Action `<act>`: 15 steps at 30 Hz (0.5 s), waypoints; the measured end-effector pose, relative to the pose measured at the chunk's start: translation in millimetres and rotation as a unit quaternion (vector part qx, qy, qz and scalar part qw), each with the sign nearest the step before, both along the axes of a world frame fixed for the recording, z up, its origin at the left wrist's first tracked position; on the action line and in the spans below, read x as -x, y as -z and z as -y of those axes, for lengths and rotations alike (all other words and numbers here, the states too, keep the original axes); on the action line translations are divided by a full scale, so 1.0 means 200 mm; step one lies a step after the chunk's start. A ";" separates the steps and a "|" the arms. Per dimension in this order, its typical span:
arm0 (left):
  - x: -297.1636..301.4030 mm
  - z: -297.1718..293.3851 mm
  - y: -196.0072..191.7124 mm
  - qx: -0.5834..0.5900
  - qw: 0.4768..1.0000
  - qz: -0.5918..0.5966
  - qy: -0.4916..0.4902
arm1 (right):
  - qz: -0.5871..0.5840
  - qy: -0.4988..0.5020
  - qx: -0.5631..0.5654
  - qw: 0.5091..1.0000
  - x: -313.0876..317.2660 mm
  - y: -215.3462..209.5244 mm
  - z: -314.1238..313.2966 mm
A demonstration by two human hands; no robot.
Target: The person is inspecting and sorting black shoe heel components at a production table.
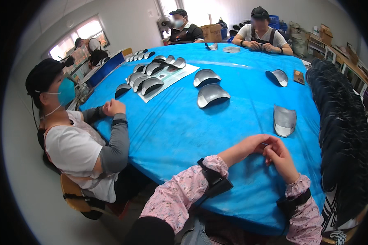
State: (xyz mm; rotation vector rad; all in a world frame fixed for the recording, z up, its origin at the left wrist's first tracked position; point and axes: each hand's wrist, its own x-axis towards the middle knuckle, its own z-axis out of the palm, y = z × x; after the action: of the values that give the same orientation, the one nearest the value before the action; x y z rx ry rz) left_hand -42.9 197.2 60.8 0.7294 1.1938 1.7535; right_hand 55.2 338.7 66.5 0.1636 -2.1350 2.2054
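Observation:
My left hand [253,143] and my right hand [279,157] meet over the blue table cover [180,130], fingertips pinched together on a very small thin item [265,144] that I cannot make out. Both forearms wear pink flowered sleeves with black wrist straps. A grey curved shoe-upper piece [284,121] lies just beyond my hands. Two more grey curved pieces [210,94] lie toward the table's middle.
Several grey pieces sit on a white sheet [151,75] at the far left. A stack of dark pieces [339,122] runs along the right edge. A masked person [75,139] sits at the left; two others sit at the far side.

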 end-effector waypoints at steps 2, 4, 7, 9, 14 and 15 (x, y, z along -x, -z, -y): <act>0.00 0.01 -0.02 -0.007 0.998 -0.035 0.049 | 0.011 -0.008 0.011 1.000 0.00 0.00 0.01; -0.01 0.09 -0.04 0.021 0.999 -0.017 0.019 | 0.019 -0.041 0.025 0.999 0.04 0.00 0.04; 0.03 0.14 -0.05 0.031 0.998 -0.054 0.015 | 0.025 -0.055 0.047 0.997 0.05 -0.02 0.07; 0.02 0.09 -0.02 0.018 0.999 -0.039 -0.012 | -0.008 -0.013 0.035 0.999 0.06 0.01 0.05; 0.00 0.05 -0.07 -0.047 0.989 0.052 -0.127 | -0.188 0.384 -0.198 0.882 0.11 0.08 -0.13; -0.01 0.06 -0.07 -0.042 0.990 0.052 -0.126 | -0.186 0.386 -0.194 0.882 0.13 0.11 -0.14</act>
State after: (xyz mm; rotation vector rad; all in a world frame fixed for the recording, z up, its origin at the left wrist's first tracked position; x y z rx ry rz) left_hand -41.2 184.2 75.6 0.5469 1.1880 2.0355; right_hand 29.1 366.5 44.4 -0.2039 -1.9152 1.1867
